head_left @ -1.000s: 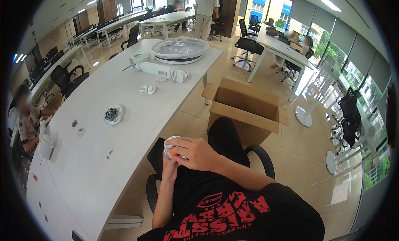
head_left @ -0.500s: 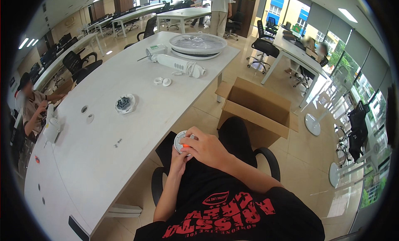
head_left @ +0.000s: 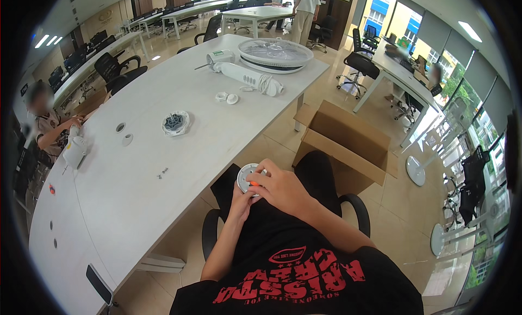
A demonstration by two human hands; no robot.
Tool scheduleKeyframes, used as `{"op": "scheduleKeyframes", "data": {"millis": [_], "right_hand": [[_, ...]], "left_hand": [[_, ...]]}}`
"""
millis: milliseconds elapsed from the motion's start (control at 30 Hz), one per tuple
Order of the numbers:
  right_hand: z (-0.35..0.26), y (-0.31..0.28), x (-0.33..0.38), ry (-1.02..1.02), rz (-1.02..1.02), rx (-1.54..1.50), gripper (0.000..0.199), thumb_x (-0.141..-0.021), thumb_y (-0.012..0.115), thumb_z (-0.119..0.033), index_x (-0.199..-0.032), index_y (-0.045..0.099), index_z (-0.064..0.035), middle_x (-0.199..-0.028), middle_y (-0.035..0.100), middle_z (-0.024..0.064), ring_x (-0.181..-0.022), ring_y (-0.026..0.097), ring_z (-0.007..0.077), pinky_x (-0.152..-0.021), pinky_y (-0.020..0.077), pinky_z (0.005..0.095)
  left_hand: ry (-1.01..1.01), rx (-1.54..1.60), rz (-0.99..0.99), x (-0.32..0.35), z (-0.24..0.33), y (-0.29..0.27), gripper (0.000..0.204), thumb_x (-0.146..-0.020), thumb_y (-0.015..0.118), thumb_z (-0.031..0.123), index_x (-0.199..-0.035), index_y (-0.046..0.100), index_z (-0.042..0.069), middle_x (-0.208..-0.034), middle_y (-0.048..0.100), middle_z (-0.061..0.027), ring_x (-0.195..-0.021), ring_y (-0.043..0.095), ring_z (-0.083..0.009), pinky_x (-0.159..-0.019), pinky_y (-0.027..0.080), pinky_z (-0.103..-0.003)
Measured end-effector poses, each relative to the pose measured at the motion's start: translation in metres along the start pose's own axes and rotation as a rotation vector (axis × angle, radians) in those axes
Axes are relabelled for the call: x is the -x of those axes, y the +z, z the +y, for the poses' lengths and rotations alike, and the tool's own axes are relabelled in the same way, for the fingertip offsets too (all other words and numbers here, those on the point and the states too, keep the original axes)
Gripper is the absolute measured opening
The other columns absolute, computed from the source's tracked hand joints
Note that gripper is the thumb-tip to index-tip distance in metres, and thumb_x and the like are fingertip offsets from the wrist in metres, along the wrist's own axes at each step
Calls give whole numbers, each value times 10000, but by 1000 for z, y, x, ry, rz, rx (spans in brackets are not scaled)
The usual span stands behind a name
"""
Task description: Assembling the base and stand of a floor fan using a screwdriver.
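Fingers [head_left: 260,176] of your right hand [head_left: 280,187] curl closed over a small white round part [head_left: 246,177] with an orange piece at its middle; your left hand [head_left: 239,198] cups it from below, held over your lap just off the worktop [head_left: 136,190] edge. Keep the part level and pressed into the left palm so it can't slip. Open brown cardboard box [head_left: 348,138] sits on the floor to your right. White fan grille [head_left: 274,53] and column [head_left: 247,77] lie at the far end.
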State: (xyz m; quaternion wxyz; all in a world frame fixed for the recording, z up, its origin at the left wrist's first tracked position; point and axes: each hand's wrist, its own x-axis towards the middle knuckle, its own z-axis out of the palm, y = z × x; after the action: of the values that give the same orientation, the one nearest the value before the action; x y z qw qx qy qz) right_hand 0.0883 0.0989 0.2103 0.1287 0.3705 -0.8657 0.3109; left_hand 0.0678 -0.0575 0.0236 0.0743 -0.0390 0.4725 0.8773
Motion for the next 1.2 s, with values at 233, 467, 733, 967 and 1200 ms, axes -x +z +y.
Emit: {"op": "scheduleKeyframes", "data": {"millis": [233, 467, 733, 967, 1200], "right_hand": [[4, -1, 0, -131, 123, 29, 260, -944, 716, -198, -1189, 710, -112, -1172, 668, 108, -860, 726, 305, -729, 594, 382], [2, 1, -1, -18, -28, 37, 232, -955, 700, -185, -1178, 705, -122, -1194, 666, 94, -831, 726, 302, -700, 593, 384], [1, 1, 0, -79, 45, 33, 233, -961, 696, -209, -1178, 704, -126, -1264, 659, 78, -822, 726, 296, -688, 591, 387], [0, -2, 1, -59, -33, 84, 251, -965, 690, -219, -1207, 699, -157, -1219, 661, 60, -837, 730, 281, -685, 587, 373], [7, 9, 2, -43, 19, 116, 266, -954, 702, -222, -1211, 691, -157, -1194, 643, 53, -904, 728, 246, -751, 583, 377]], "left_hand": [[18, 21, 2, -2, -4, -4, 595, -973, 621, 38, -1508, 373, 112, -1364, 575, -114, -1206, 653, -219, -902, 632, -359], [3, 5, -3, -3, -3, -4, 600, -968, 600, 20, -1511, 363, 117, -1347, 577, -114, -1204, 656, -225, -893, 637, -365], [15, 59, -28, -6, -8, -10, 635, -944, 620, -11, -1505, 353, 121, -1367, 561, -113, -1184, 664, -228, -869, 644, -352], [7, 78, -55, -9, -15, -17, 679, -935, 666, 3, -1515, 336, 134, -1382, 552, -112, -1178, 665, -226, -836, 652, -338], [7, 7, 8, -1, -2, -2, 548, -977, 542, -3, -1489, 385, 112, -1339, 581, -109, -1186, 663, -218, -879, 634, -350]]}}
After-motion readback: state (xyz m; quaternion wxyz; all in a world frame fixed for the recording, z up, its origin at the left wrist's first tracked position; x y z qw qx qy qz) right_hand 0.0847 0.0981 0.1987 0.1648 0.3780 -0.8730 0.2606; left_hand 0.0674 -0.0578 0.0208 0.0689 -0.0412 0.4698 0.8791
